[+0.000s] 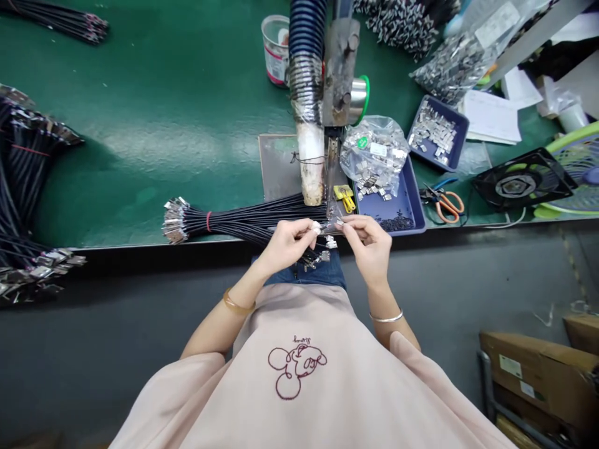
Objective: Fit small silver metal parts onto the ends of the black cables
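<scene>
My left hand (291,242) pinches a small silvery connector at a cable end, at the table's front edge. Close beside it, my right hand (370,242) is closed, thumb against forefinger, on something tiny that is too small to make out. Both pairs of fingertips nearly meet below a soldering fixture (341,81). Behind my left hand lies a bundle of black cables (234,218), tied with a red band and with metal connectors at its left end. More connector ends (322,255) hang over the edge under my hands.
A taped hose (309,112) comes down just above the cables. To the right are a blue tray (414,199) with a bag of metal shells (374,153), another tray (437,134), pliers (449,206) and a black fan (526,181). More cables (23,168) hang at left.
</scene>
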The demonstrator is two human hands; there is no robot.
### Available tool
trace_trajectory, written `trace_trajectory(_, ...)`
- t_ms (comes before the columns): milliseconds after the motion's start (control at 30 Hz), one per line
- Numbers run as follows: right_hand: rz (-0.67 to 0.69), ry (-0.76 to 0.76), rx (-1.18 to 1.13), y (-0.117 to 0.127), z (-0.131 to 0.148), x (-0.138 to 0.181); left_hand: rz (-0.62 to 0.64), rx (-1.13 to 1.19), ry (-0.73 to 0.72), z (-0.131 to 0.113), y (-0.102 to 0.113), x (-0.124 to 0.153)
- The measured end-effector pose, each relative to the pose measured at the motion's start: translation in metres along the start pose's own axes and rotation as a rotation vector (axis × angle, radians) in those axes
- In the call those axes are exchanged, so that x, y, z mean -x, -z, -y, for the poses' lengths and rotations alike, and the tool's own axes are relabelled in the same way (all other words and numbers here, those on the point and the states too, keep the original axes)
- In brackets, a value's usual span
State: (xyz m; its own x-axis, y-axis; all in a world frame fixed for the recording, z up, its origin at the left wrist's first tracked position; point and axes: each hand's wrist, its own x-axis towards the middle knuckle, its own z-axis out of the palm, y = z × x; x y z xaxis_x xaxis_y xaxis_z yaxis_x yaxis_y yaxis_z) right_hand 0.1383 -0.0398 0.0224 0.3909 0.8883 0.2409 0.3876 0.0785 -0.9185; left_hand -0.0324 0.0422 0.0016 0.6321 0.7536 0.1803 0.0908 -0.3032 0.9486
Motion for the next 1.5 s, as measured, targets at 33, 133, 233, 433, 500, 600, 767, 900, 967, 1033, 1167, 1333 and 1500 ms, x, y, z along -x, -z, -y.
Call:
trace_trajectory(33, 0.036, -0.047, -0.054, -0.001, -0.004, -0.001, 0.020, 0.091, 0.065, -0.001, 0.001, -0.001)
trace_trajectory(133, 0.114, -0.127, -0.142, -0.007, -0.012, -0.001, 0.018, 0.242, 0.162, -0.004, 0.001, -0.003)
trace_trajectory(233, 0.125, -0.130, -0.160, -0.013, -0.016, 0.000, 0.016, 0.240, 0.190, -0.005, -0.003, -0.004)
trace_trajectory(433, 0.089, -0.050, -0.142, -0.016, -0.017, 0.005, 0.031, 0.225, 0.201, -0.009, -0.003, -0.005)
trace_trajectory(500, 0.097, 0.033, -0.053, -0.013, -0.016, 0.006, 0.058, 0.230, 0.202, -0.010, -0.001, -0.006)
trace_trajectory(600, 0.118, 0.187, 0.112, -0.008, -0.014, 0.005, 0.100, 0.254, 0.224, -0.014, 0.001, -0.007)
trace_trajectory(767, 0.132, 0.281, 0.146, -0.005, -0.013, 0.004, 0.127, 0.266, 0.239, -0.015, 0.002, -0.008)
trace_trajectory(900, 0.187, 0.065, -0.017, -0.009, -0.017, 0.001, 0.112, 0.286, 0.222, -0.012, 0.006, -0.007)
trace_trajectory(967, 0.202, -0.033, -0.115, -0.011, -0.019, -0.002, 0.123, 0.311, 0.210, -0.011, 0.008, -0.007)
trace_trajectory(1033, 0.156, -0.058, -0.150, -0.011, -0.020, -0.003, 0.087, 0.328, 0.221, -0.013, 0.006, -0.007)
trace_trajectory(1167, -0.012, 0.116, -0.028, -0.005, -0.014, -0.001, -0.064, 0.328, 0.249, -0.017, -0.003, -0.008)
trace_trajectory(1333, 0.024, 0.406, 0.262, 0.000, -0.010, 0.004, -0.180, 0.362, 0.265, -0.017, -0.015, -0.013)
trace_trajectory(1500, 0.003, 0.375, 0.208, -0.006, -0.020, 0.004, -0.260, 0.406, 0.287, -0.015, -0.020, -0.013)
